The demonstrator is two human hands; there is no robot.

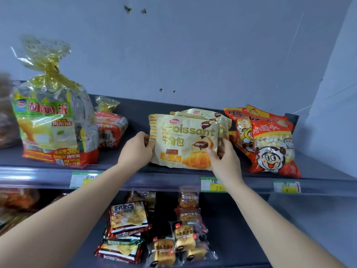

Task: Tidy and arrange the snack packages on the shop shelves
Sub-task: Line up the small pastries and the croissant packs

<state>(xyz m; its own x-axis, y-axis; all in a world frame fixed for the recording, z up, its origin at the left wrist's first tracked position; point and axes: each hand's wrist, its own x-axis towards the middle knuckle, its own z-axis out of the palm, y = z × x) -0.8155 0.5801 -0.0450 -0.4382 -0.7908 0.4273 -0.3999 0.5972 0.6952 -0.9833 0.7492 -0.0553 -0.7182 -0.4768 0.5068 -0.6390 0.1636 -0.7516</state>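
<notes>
A cream and yellow croissant bag point(185, 140) stands upright at the middle of the upper shelf point(119, 165), with more croissant bags point(202, 114) stacked behind it. My left hand point(138, 149) grips its left edge. My right hand point(223, 159) pinches its lower right corner, thumb on the front. Red bags of small white puffs point(270, 140) lean just to the right. A large clear pie bag with a gold tied top point(52, 120) stands at the left, and a smaller red pie bag point(111, 126) lies behind it.
Price tags point(212, 183) line the upper shelf's front rail. The lower shelf point(241, 229) holds red cookie packs point(127, 217) and clear-wrapped small cakes point(183, 240). Blurred packages point(5, 113) sit at the far left. A grey wall point(193, 55) backs the shelf.
</notes>
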